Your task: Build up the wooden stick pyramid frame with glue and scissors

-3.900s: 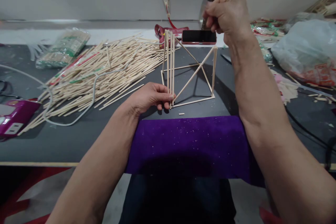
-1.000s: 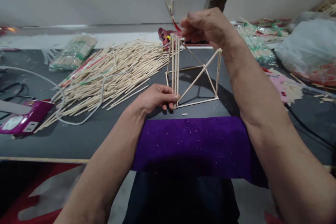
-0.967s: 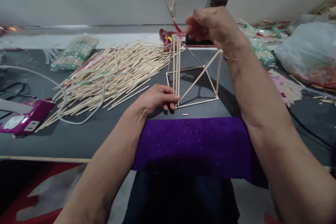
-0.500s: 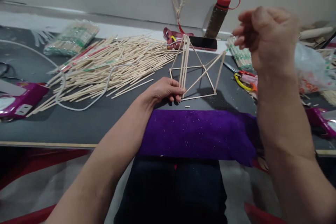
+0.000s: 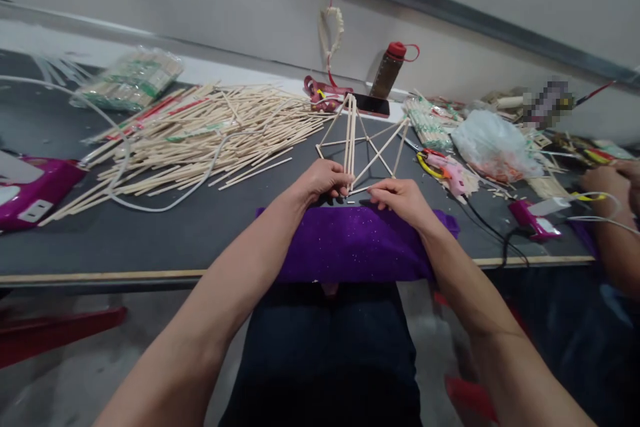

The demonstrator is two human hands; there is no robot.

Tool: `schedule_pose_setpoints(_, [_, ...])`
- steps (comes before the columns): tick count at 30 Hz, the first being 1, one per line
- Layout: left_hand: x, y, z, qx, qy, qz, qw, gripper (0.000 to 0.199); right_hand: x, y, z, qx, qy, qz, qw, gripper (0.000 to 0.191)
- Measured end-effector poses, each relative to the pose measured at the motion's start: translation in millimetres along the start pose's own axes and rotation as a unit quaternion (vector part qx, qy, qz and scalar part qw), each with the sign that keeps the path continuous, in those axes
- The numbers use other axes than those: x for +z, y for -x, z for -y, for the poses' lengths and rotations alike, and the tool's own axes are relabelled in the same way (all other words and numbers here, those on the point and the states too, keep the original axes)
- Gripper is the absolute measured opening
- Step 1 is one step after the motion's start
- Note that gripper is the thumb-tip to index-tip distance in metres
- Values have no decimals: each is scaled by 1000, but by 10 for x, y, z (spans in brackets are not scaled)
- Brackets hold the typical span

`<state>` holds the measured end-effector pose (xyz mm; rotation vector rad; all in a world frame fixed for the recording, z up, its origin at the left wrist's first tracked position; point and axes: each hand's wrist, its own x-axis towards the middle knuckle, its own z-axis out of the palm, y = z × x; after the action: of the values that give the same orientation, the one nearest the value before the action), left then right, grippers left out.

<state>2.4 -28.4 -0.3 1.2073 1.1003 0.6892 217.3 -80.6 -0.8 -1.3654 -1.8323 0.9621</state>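
A frame of thin wooden sticks (image 5: 377, 159) stands on the dark table, its sticks joined into triangles. My left hand (image 5: 327, 179) is closed around the foot of the upright sticks at the frame's near corner. Low on the front side, my right hand (image 5: 400, 200) pinches the frame's bottom stick, its fingertips close together. A short cut piece of stick (image 5: 351, 202) lies between the hands. Just below them, a purple cloth (image 5: 350, 243) dotted with pale specks hangs over the table edge.
Left of the frame lies a big pile of loose sticks (image 5: 260, 117), crossed by a white cord. A bottle (image 5: 387, 73) and a phone (image 5: 373, 105) are behind. To the right are a pink glue gun (image 5: 453, 172), a plastic bag (image 5: 493, 143) and another person's hand (image 5: 607, 180).
My right hand has come down from its raised place to the frame's front lower stick. My left hand still grips the near corner. The view has shifted, bringing another person's hand into sight.
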Motion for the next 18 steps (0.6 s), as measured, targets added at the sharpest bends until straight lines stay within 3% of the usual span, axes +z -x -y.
schedule_pose_setpoints(4, [62, -23, -11, -1, 13, -10, 1000, 20, 92, -226, -132, -15, 49, 10, 999, 20])
schedule_pose_setpoints(8, [72, -54, -10, 5, -6, 1, 1000, 20, 153, -218, -137, -41, 108, 8, 993, 12])
schedule_pose_setpoints(18, [87, -49, -32, 6, -24, -4, 1000, 24, 191, -211, -113, -72, 192, -8, 979, 13])
